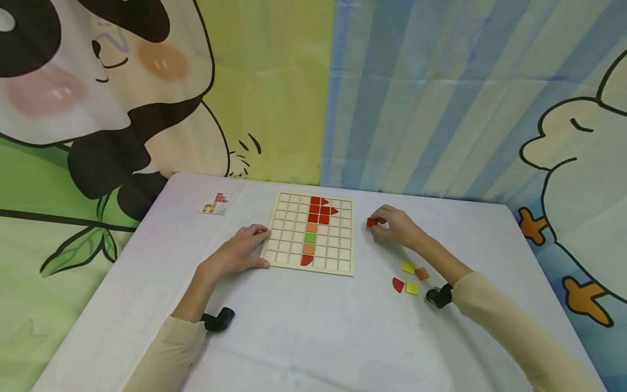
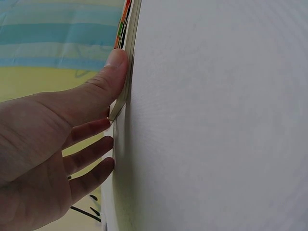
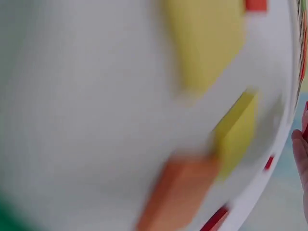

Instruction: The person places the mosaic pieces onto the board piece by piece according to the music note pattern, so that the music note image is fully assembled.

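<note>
- Firstly, we find the red piece (image 1: 371, 222) pinched between the thumb and fingers of the right hand (image 1: 397, 226), out at the fingertips on the side that faces the board (image 1: 333, 253).
- We place the red piece just beyond the board's right edge, apart from it, and roughly level with the lower part of the red block (image 1: 324, 219) set on the grid. Whether it touches the table (image 1: 303, 326) we cannot tell.
- Its visible face looks squarish; we record no clear long axis, as the fingers hide part of it.
- We note the left hand (image 1: 240, 250) relaxed, its fingers fairly straight and grasping no piece; it touches the board's left edge and near left corner.
- In our judgement, the governing relation is the short sideways gap: the grid lies leftward of the held piece, the right hand is nearer to that piece, and the left hand seems placed to steady the board from the opposite side.
- We observe the grid's rows slightly askew, right end nearer the person; the piece's edges would need to match that slant.
- We count two yellow squares (image 1: 412, 288), an orange square (image 1: 422, 274) and a red wedge (image 1: 398, 285) loose on the near side of the right hand.
</note>
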`<action>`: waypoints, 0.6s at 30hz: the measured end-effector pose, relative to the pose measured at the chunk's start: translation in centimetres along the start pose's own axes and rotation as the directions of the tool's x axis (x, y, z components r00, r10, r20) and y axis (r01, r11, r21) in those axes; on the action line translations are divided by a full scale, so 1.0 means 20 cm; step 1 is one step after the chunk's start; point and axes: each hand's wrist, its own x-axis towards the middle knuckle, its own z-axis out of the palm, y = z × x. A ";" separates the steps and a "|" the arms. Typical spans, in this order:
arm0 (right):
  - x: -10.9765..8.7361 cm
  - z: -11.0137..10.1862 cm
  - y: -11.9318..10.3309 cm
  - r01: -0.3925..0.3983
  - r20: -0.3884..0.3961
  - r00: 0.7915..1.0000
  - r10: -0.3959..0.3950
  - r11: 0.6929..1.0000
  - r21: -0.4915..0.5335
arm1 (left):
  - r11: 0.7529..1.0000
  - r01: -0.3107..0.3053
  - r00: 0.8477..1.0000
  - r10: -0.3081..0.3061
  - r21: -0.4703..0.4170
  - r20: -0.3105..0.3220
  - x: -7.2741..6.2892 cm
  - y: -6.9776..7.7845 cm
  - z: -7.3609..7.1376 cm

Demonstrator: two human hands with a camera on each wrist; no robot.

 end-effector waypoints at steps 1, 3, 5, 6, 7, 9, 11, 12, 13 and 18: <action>0.02 0.01 -0.03 0.026 -0.002 1.000 -0.026 1.000 -0.003 | 1.000 0.002 1.000 -0.002 -0.001 0.000 0.00 0.00 0.00; 0.06 0.02 -0.08 0.059 -0.001 0.998 -0.059 0.998 0.002 | 1.000 0.001 1.000 -0.001 -0.003 0.000 0.00 0.00 0.00; 0.10 0.03 -0.12 0.070 0.004 0.998 -0.070 0.998 0.010 | 1.000 -0.002 1.000 0.002 -0.005 0.000 0.00 0.00 0.00; 0.12 0.04 -0.14 0.071 0.010 0.997 -0.071 0.997 0.017 | 1.000 -0.004 1.000 0.004 -0.004 0.000 0.00 0.00 0.00; 0.14 0.04 -0.15 0.080 0.016 0.997 -0.080 0.997 0.014 | 1.000 -0.005 1.000 0.005 -0.004 0.000 0.00 0.00 0.00; 0.17 0.06 -0.18 0.083 0.033 0.996 -0.083 0.996 0.024 | 1.000 -0.005 1.000 0.005 -0.008 -0.002 0.00 0.00 0.00; 0.21 0.07 -0.19 0.096 0.054 0.994 -0.098 0.995 0.034 | 1.000 -0.007 1.000 0.007 -0.003 -0.005 0.00 0.00 0.00; 0.23 0.09 -0.20 0.097 0.064 0.993 -0.100 0.994 0.045 | 1.000 -0.008 1.000 0.008 -0.002 -0.005 0.00 0.00 0.00; 0.24 0.10 -0.21 0.096 0.073 0.992 -0.099 0.994 0.050 | 1.000 -0.008 1.000 0.008 -0.003 -0.005 0.00 0.00 0.00; 0.30 0.15 -0.23 0.062 0.114 0.991 -0.067 0.997 0.054 | 1.000 -0.017 1.000 0.017 -0.006 0.001 -0.01 0.00 0.00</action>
